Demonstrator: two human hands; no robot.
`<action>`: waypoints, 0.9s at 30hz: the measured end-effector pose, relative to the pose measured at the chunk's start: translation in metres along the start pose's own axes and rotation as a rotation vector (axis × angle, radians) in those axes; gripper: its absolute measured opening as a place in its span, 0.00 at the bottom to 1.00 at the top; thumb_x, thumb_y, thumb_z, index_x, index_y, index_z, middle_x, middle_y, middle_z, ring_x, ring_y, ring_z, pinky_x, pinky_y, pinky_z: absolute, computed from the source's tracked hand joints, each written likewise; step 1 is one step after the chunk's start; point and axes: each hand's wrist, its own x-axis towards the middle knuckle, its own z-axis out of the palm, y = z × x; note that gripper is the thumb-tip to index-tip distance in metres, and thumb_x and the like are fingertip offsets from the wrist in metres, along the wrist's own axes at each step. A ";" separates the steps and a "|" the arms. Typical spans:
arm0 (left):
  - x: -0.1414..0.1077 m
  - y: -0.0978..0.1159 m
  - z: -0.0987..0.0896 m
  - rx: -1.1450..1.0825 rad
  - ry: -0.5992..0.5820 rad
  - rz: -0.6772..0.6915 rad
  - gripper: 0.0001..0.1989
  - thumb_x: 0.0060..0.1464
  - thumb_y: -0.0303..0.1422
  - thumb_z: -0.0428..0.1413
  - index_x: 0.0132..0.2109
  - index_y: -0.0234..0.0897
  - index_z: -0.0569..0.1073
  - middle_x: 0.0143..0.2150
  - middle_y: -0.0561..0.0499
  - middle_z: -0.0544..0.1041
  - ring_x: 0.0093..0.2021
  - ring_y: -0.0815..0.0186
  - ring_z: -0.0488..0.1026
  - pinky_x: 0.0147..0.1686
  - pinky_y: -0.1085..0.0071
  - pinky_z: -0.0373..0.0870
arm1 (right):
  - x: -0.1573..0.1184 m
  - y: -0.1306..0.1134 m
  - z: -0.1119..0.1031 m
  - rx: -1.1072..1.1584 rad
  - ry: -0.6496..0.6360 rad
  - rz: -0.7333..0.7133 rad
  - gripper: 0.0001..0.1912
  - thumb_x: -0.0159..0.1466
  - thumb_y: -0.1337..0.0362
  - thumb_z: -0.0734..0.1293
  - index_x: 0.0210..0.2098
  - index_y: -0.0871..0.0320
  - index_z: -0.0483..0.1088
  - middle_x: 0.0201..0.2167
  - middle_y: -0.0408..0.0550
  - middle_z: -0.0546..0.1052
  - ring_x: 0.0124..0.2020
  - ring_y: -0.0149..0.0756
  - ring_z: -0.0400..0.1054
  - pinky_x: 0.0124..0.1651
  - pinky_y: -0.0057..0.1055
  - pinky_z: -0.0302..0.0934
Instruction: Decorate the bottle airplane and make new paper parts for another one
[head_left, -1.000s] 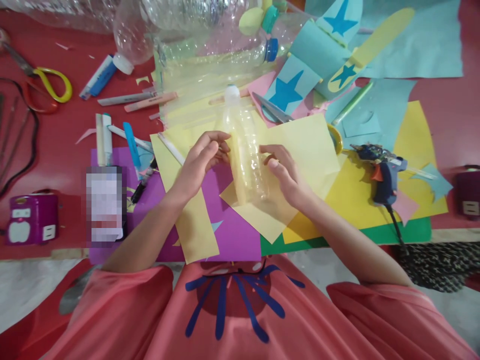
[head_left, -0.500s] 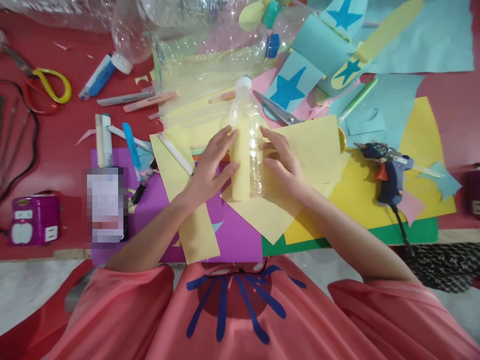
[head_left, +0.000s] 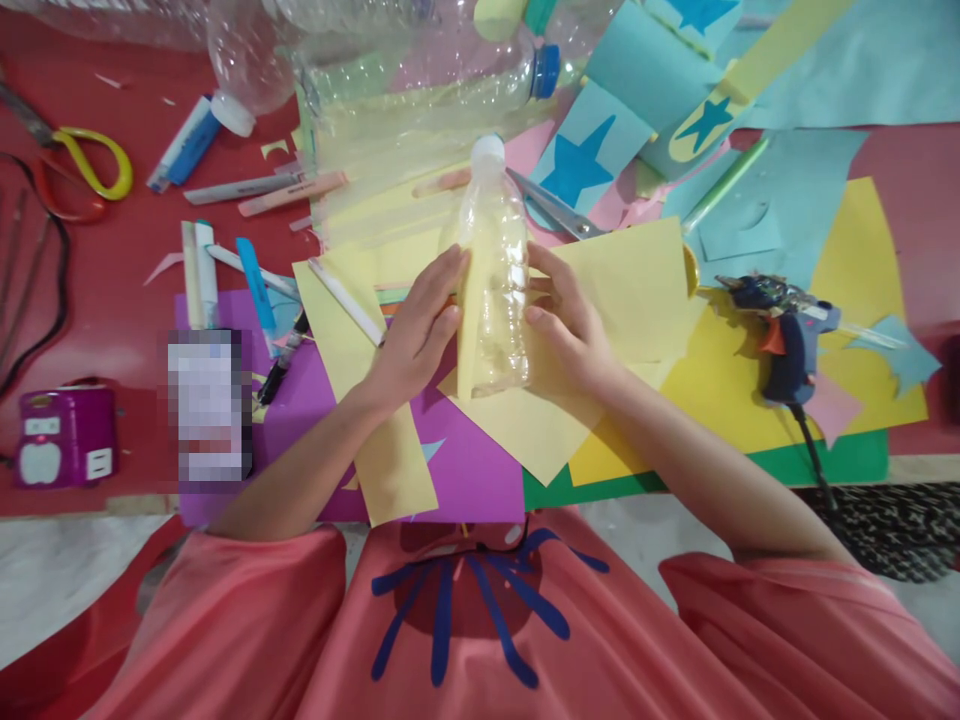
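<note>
A clear plastic bottle [head_left: 501,270] with a white cap lies between my two hands, its neck pointing away from me. A pale yellow paper strip [head_left: 466,345] runs along its left side. Fingers of my left hand [head_left: 420,325] press on that strip at the bottle's left. My right hand [head_left: 570,315] grips the bottle's right side with curved fingers, some of them partly behind it. Under the bottle and hands are pale yellow paper sheets [head_left: 637,290] and a purple sheet [head_left: 480,470].
Scissors [head_left: 559,205] lie just beyond the bottle. A glue gun [head_left: 791,345] rests on yellow paper at right. At left are a phone [head_left: 210,405], markers [head_left: 289,192] and yellow-handled scissors [head_left: 97,160]. More plastic bottles [head_left: 435,85] and a blue paper piece with stars [head_left: 645,70] fill the back.
The bottle has turned between my hands, so the yellow strip has shifted from its front to its left edge. The view has moved slightly.
</note>
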 end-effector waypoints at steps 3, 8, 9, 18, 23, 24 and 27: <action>0.000 -0.005 0.000 0.028 0.004 0.040 0.25 0.67 0.47 0.41 0.69 0.54 0.56 0.72 0.52 0.58 0.72 0.57 0.52 0.71 0.54 0.49 | 0.000 0.006 0.000 -0.024 -0.015 -0.057 0.29 0.67 0.48 0.59 0.65 0.44 0.57 0.64 0.47 0.64 0.55 0.43 0.67 0.58 0.45 0.65; 0.000 -0.014 -0.001 0.135 -0.040 0.093 0.28 0.66 0.50 0.38 0.71 0.55 0.49 0.74 0.51 0.53 0.73 0.55 0.48 0.71 0.52 0.48 | 0.000 0.015 0.002 -0.097 0.007 -0.186 0.30 0.67 0.45 0.58 0.67 0.43 0.55 0.64 0.47 0.64 0.49 0.38 0.70 0.52 0.41 0.69; -0.001 -0.015 -0.001 0.149 -0.041 0.097 0.29 0.66 0.51 0.38 0.71 0.55 0.48 0.74 0.51 0.52 0.73 0.54 0.48 0.71 0.52 0.48 | 0.000 0.016 0.002 -0.114 0.005 -0.193 0.30 0.68 0.45 0.58 0.67 0.43 0.55 0.65 0.47 0.63 0.48 0.37 0.70 0.52 0.40 0.69; -0.003 -0.018 0.004 0.179 -0.019 0.088 0.32 0.65 0.53 0.39 0.72 0.56 0.44 0.75 0.52 0.49 0.74 0.54 0.45 0.72 0.53 0.45 | 0.001 0.013 0.000 -0.180 0.016 -0.230 0.31 0.67 0.43 0.58 0.67 0.43 0.57 0.66 0.46 0.63 0.58 0.39 0.65 0.54 0.39 0.69; -0.004 -0.016 0.003 0.188 -0.024 0.072 0.32 0.65 0.53 0.41 0.72 0.55 0.44 0.75 0.51 0.48 0.74 0.53 0.46 0.72 0.52 0.46 | 0.001 0.015 0.001 -0.157 0.009 -0.230 0.31 0.67 0.43 0.59 0.67 0.43 0.57 0.66 0.47 0.63 0.57 0.40 0.67 0.54 0.40 0.70; -0.004 -0.016 0.003 0.186 -0.023 0.069 0.32 0.65 0.52 0.41 0.72 0.55 0.44 0.75 0.51 0.48 0.74 0.53 0.46 0.72 0.52 0.46 | 0.001 0.015 0.001 -0.154 0.011 -0.234 0.31 0.67 0.43 0.59 0.66 0.44 0.57 0.65 0.48 0.63 0.58 0.41 0.66 0.55 0.41 0.70; -0.004 -0.014 0.003 0.176 -0.020 0.068 0.31 0.65 0.52 0.41 0.71 0.57 0.44 0.75 0.52 0.49 0.74 0.54 0.47 0.72 0.53 0.47 | 0.001 0.014 0.002 -0.153 0.020 -0.248 0.31 0.67 0.44 0.59 0.66 0.44 0.58 0.65 0.49 0.63 0.61 0.43 0.64 0.56 0.44 0.69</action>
